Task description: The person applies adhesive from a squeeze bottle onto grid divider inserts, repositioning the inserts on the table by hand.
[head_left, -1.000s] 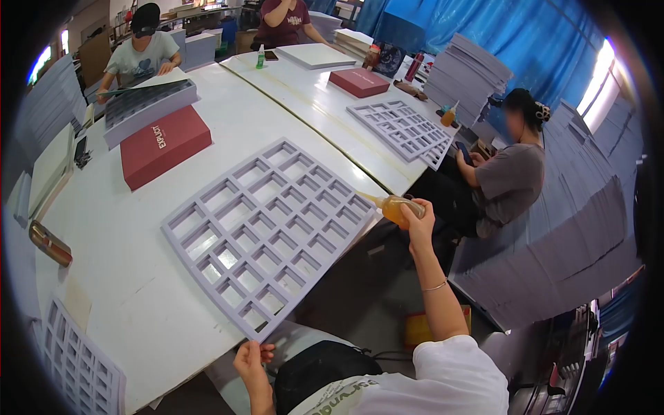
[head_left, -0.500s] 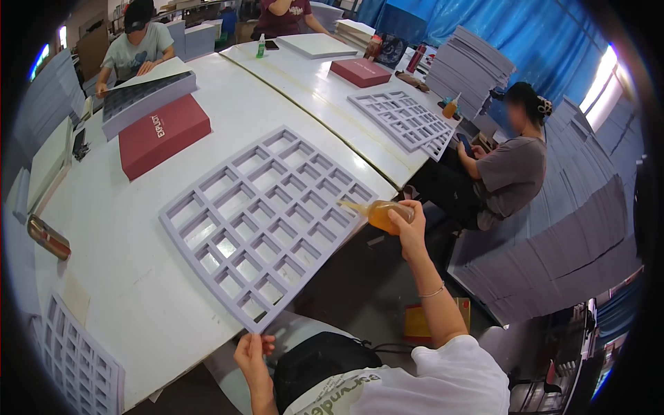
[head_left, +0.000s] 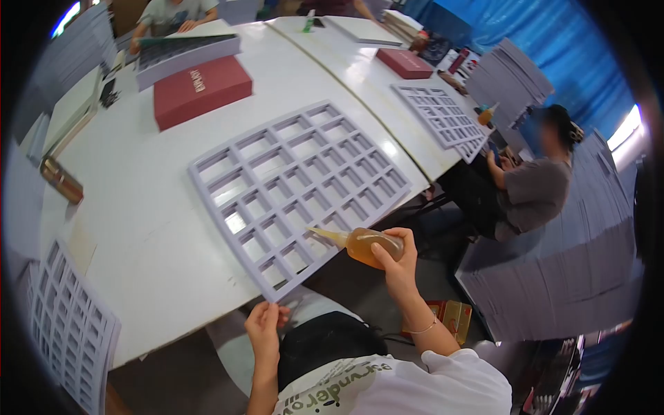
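Note:
My right hand [head_left: 399,266] is wrapped around a squeeze bottle [head_left: 373,247] of amber liquid. Its pale pointed nozzle is aimed left, over the near part of a light grey compartment grid [head_left: 299,182]. Whether the tip touches the grid I cannot tell. The grid lies on the white table, its near corner at the table's edge. At that corner, my left hand [head_left: 265,326] has its fingers curled and pinched on the grid.
A red box [head_left: 202,90] stands beyond the grid, and another red box [head_left: 404,63] lies farther right. More grids [head_left: 443,117] lie at right and lower left [head_left: 72,328]. A metallic flask [head_left: 62,181] is at left. A seated person [head_left: 536,187] and stacked grey sheets [head_left: 553,277] are on the right.
The bottle in my right hand has moved along the grid toward my left hand, its nozzle now over compartments nearer the held corner. The view has shifted; my left hand stays at the corner.

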A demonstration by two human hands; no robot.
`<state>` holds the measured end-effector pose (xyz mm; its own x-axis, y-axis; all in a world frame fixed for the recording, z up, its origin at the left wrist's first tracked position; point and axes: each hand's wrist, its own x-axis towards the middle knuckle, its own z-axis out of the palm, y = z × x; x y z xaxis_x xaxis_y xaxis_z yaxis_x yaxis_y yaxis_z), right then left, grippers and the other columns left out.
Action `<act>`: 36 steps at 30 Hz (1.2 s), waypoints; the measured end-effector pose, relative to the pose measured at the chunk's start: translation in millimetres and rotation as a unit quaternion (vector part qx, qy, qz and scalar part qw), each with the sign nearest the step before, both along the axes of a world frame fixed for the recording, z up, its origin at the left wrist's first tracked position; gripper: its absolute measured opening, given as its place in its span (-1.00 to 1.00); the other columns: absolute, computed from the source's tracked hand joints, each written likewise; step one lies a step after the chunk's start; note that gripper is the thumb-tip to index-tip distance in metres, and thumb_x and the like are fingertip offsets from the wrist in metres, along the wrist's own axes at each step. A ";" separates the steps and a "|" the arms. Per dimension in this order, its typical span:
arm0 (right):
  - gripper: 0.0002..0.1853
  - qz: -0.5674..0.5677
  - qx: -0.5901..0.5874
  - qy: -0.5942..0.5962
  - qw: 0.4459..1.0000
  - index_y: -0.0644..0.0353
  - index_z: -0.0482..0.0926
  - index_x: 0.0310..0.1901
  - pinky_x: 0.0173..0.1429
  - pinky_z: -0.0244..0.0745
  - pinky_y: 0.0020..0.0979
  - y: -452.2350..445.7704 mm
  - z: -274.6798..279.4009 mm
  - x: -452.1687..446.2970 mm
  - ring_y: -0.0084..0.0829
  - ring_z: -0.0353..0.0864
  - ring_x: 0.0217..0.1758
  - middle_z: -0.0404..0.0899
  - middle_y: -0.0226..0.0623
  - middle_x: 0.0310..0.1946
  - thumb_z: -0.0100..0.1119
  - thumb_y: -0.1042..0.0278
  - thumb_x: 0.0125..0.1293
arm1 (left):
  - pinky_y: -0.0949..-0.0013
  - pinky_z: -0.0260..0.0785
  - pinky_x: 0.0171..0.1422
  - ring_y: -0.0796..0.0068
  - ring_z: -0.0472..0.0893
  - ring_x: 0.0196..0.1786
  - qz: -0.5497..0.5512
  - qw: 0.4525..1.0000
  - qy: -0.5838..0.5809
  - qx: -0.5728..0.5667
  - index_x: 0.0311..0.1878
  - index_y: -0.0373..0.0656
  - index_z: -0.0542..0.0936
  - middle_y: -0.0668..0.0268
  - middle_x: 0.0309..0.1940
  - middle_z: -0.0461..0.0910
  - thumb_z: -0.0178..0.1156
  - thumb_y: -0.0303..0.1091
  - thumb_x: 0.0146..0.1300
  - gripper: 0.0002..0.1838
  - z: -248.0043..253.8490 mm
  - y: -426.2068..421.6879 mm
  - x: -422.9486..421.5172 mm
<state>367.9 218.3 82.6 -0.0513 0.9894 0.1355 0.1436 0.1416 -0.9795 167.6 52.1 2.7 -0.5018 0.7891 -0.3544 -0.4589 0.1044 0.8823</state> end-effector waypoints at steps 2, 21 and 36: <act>-0.66 0.020 0.014 -0.028 0.999 0.19 0.40 -0.06 -0.02 0.44 -0.50 -10.8 0.1 -10.7 -0.56 0.51 -0.14 0.51 -0.35 -0.21 0.32 0.44 0.19 | 0.55 0.36 -0.25 0.63 0.54 -0.39 0.004 1.000 -0.014 0.007 -0.11 -0.33 0.57 0.23 -0.35 0.67 0.13 -0.33 0.39 -0.78 1.0 0.6 0.1; -0.64 -0.105 -0.077 0.141 0.981 0.14 0.39 -0.03 -0.36 0.59 -0.42 45.6 14.8 75.4 -0.43 0.59 -0.19 0.53 -0.28 -0.20 0.30 0.34 0.21 | 0.50 0.36 -0.29 0.58 0.59 -0.36 0.009 1.000 0.000 0.005 -0.12 -0.24 0.57 0.21 -0.31 0.68 0.05 -0.19 0.44 -0.72 -5.9 4.4 0.8; -0.65 -0.203 0.061 -0.026 0.977 0.14 0.43 -0.10 -0.37 0.56 -0.52 113.6 12.3 164.7 -0.54 0.54 -0.21 0.52 -0.36 -0.24 0.39 0.38 0.14 | 0.48 0.33 -0.26 0.54 0.59 -0.32 0.041 0.996 -0.075 -0.004 -0.11 -0.22 0.51 0.21 -0.28 0.63 0.02 -0.16 0.45 -0.71 16.1 15.3 8.6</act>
<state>532.6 332.0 94.9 0.3327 0.9063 0.2607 0.2608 0.1773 -0.9490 176.2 67.5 18.8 -0.5060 0.7445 -0.4354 -0.5924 0.0669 0.8028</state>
